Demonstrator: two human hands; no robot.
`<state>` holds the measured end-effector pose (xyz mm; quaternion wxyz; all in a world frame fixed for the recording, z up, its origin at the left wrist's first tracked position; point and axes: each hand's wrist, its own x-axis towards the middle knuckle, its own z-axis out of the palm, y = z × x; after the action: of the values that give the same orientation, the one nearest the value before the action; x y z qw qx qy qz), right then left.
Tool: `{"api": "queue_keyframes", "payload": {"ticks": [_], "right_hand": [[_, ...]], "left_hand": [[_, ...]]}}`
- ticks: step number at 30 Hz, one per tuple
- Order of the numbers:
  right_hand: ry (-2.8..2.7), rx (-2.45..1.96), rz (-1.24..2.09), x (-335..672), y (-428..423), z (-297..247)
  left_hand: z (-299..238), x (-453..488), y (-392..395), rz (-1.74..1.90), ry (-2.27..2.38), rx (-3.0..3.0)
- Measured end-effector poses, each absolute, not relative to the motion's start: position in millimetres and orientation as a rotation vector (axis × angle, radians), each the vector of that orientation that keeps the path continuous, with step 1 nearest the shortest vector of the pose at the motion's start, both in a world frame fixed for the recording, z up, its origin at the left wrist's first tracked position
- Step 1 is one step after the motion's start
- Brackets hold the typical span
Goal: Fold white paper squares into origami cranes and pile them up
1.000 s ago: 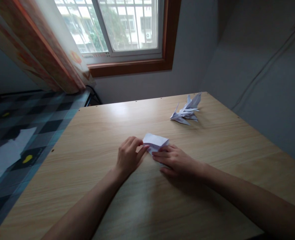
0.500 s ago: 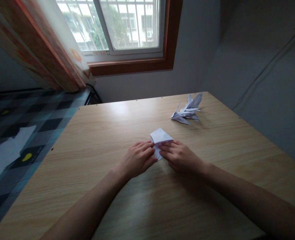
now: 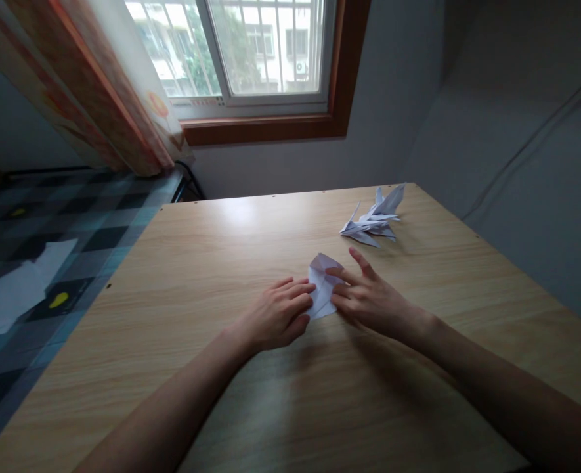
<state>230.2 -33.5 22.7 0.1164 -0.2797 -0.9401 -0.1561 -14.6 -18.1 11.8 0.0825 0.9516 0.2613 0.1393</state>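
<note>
A small folded piece of white paper (image 3: 322, 289) lies on the wooden table between my hands, with crease lines on its face and a pointed top. My left hand (image 3: 286, 312) holds its left edge, fingers close together and pressing it against the table. On the other side my right hand (image 3: 369, 292) has its lower fingertips at the paper's right edge. One finger of that hand reaches across the upper part of the paper, and another sticks up off it. The right thumb is mostly hidden.
Folded white paper figures (image 3: 373, 220), shaped like origami cranes, lie together toward the table's (image 3: 211, 263) far right corner. Left of the table, loose white sheets (image 3: 14, 295) rest on a checked cloth (image 3: 107, 238). A curtain (image 3: 98, 85) hangs beside the window.
The paper's raised upper flap now lies flatter, showing a longer creased face. My right hand has spread its fingers and lifted one. The view has shifted slightly.
</note>
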Motion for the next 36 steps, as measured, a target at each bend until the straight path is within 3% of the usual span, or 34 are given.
{"api": "queue_keyframes", "payload": {"ticks": [9, 19, 27, 36], "right_hand": [[-2.634, -0.971, -0.311, 214.6, -28.3, 20.6], [-2.305, -0.764, -0.573, 213.8, -18.6, -1.2], [-1.918, -1.205, 0.311, 222.0, -4.0, -9.2], [-1.724, -1.37, 0.565, 214.2, -0.2, -6.2]], "left_hand": [[4.0, -13.9, -16.4, 0.561, 0.773, 2.776], [5.4, -12.6, -17.6, 0.546, 0.779, 2.799], [0.1, -13.9, -17.8, 0.532, 0.781, 2.895], [6.2, -11.9, -21.6, 0.438, 0.769, 2.909]]}}
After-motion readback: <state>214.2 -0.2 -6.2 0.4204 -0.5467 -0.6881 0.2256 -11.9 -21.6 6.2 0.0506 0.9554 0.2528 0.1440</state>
